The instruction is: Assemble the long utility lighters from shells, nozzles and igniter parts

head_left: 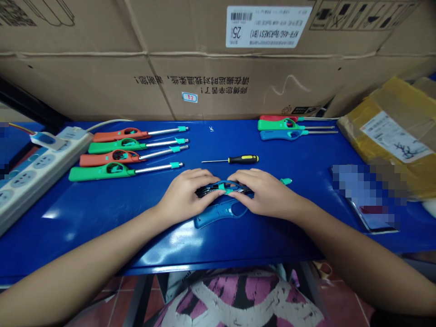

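Note:
Both my hands rest on a blue long-nosed lighter (223, 187) that lies opened on the blue table (102, 209). My left hand (185, 191) has its fingers curled over the lighter's left end. My right hand (264, 193) presses its fingers on the right end, near a teal trigger piece. A separate blue half shell (218, 214) lies just in front of my hands. A small teal tip (286, 181) shows past my right hand. A yellow-and-black screwdriver (235, 160) lies just beyond the hands.
Several orange and green lighters (126, 152) lie in a row at the left. Three more lighters (289, 125) sit at the back right. A white power strip (30, 170) is far left, cardboard boxes (204, 59) stand behind, and a yellow parcel (391, 131) is at right.

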`<state>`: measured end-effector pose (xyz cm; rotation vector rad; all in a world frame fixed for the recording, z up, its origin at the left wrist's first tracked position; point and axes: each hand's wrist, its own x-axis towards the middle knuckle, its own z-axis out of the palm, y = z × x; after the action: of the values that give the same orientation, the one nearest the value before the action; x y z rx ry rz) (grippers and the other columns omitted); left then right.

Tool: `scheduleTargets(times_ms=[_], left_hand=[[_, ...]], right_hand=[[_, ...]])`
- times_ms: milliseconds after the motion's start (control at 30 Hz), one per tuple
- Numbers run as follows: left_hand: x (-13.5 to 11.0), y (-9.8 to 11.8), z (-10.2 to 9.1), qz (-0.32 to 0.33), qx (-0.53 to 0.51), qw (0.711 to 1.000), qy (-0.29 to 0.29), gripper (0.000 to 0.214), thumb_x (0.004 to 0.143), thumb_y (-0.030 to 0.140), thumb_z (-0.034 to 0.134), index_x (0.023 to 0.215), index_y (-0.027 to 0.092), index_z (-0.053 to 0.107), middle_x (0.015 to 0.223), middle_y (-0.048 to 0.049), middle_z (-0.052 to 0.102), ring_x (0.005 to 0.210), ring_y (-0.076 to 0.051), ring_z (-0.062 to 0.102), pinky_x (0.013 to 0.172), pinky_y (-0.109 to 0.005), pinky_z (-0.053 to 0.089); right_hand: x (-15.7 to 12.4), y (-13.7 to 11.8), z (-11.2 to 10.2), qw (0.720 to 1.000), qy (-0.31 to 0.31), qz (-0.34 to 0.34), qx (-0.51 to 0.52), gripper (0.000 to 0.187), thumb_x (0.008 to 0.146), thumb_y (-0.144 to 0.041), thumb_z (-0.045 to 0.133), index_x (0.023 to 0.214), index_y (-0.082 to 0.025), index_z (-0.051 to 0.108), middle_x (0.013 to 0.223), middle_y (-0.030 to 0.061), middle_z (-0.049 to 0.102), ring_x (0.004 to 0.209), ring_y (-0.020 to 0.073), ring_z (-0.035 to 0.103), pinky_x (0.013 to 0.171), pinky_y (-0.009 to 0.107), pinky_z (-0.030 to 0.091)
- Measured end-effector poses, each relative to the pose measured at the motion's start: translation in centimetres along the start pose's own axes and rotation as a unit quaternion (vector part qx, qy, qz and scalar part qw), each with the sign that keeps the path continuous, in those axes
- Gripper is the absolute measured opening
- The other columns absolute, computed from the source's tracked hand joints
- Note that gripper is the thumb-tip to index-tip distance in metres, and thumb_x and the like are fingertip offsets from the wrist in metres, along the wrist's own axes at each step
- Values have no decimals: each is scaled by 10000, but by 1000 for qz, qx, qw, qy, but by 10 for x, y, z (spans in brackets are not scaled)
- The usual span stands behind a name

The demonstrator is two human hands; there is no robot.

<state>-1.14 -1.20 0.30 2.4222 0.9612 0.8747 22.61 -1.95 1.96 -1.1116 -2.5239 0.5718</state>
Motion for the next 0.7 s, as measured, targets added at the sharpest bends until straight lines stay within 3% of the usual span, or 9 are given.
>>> scheduleTargets(times_ms=[167, 367, 533, 700], left_hand=[[0, 0, 1, -8, -15, 1000, 10, 229, 931, 355, 679, 1017, 154, 749, 921, -80, 747, 830, -194, 697, 765, -315, 550], [1, 4, 0, -51, -53, 997, 4, 240, 932, 372, 672, 1013, 165, 764, 909, -75, 745, 799, -183, 691, 745, -291, 544], [3, 5, -3, -111, -94, 989, -8, 237, 936, 372, 655, 990, 170, 767, 919, -60, 750, 810, -180, 694, 738, -275, 531], [6, 7, -8, -175, -100, 979, -13, 273, 925, 417, 650, 953, 177, 776, 895, -48, 760, 767, -184, 682, 644, -263, 504]], right_hand=[[0, 0, 4, 999, 16, 25, 24, 221, 961, -307, 610, 1154, -204, 640, 1138, 74, 732, 1032, 252, 681, 899, 385, 504], [0, 0, 5, 997, 32, 26, 61, 190, 957, -283, 611, 1128, -204, 635, 1108, 69, 732, 962, 218, 698, 847, 350, 532], [0, -3, -1, 997, 50, 2, 60, 324, 932, -262, 631, 1240, -222, 540, 1218, 85, 651, 1075, 220, 640, 892, 355, 521], [2, -1, -7, 995, 80, -53, -18, 95, 932, -227, 618, 1024, -213, 600, 1189, 103, 597, 1172, 245, 567, 960, 389, 478]])
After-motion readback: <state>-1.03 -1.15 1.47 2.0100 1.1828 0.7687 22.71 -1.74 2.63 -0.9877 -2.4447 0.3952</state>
